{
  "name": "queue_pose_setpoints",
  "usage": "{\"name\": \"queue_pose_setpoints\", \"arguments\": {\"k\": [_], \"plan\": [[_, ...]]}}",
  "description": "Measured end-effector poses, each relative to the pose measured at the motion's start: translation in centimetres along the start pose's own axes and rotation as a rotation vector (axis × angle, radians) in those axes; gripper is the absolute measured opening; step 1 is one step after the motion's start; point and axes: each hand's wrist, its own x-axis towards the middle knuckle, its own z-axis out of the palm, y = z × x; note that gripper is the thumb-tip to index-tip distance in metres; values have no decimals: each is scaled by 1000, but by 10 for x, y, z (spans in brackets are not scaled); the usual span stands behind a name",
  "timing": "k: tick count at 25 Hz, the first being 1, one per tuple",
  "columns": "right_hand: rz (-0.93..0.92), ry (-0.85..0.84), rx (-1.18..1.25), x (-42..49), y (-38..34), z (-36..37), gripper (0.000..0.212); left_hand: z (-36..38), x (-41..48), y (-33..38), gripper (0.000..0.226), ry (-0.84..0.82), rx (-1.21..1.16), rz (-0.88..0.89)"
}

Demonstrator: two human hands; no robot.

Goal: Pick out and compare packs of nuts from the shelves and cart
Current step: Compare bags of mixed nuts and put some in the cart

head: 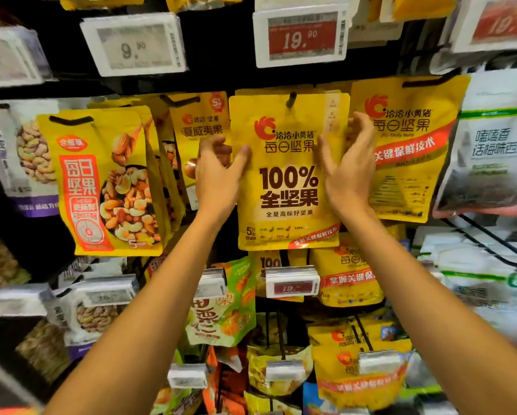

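- Yellow fills the middle of my feed: the "100%" nut pack (290,175) hangs on a dark peg (291,100) that pokes through its top edge at 12 o'clock.
- I see the left hand (218,175) at the pack's 9 o'clock. Its thumb lies on the front face and its fingers curl round the left edge, so it grips the pack.
- The right hand (350,169) sits at 3 o'clock, thumb on the front, with its fingers hooked round the right edge up near 2 o'clock. It holds the pack too.
- Both bare forearms come in from 7 and 5 o'clock of my view and meet at the pack.
- At 9 o'clock, just past the left hand, hangs a mixed-nut pack (101,181) with cashews and almonds pictured on it.
- At 3 o'clock, partly behind the right hand, hangs a second yellow pack (407,145) with a red diagonal band. Beyond it is a white and green bag (490,145).
- Up at 12 o'clock I read a red price tag (301,35) showing 19.90, and at 11 o'clock a grey price tag (134,43) showing 9.90.
- Down at 6 o'clock more yellow packs hang behind a small shelf tag (291,284), with a green chestnut bag (221,304) at 7 o'clock.
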Motion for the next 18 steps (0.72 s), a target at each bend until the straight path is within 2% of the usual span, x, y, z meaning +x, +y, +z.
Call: {"name": "queue_pose_setpoints", "arguments": {"k": [3,5,8,10,13,15,18], "plan": [[-117,153,-94,-55,-9,-16,39,-31,-40,-14,19,50,-60,11],[-74,39,105,-104,-18,-27,28,-57,-83,-26,3,-24,-181,-98],[163,-398,398,-203,-32,-45,15,-114,-176,-51,19,-72,-210,-376],[343,-715,519,-269,-40,-48,18,-156,-248,-67,23,43,-164,-556],[456,-1086,593,-346,-63,-39,22,-218,-344,-71,26,308,-92,-761],[449,-1380,671,-408,-100,-34,24,-269,-411,-57,27,545,-49,-869],[343,-1780,796,-492,-178,-36,25,-346,-503,-27,28,915,1,-913]]}}
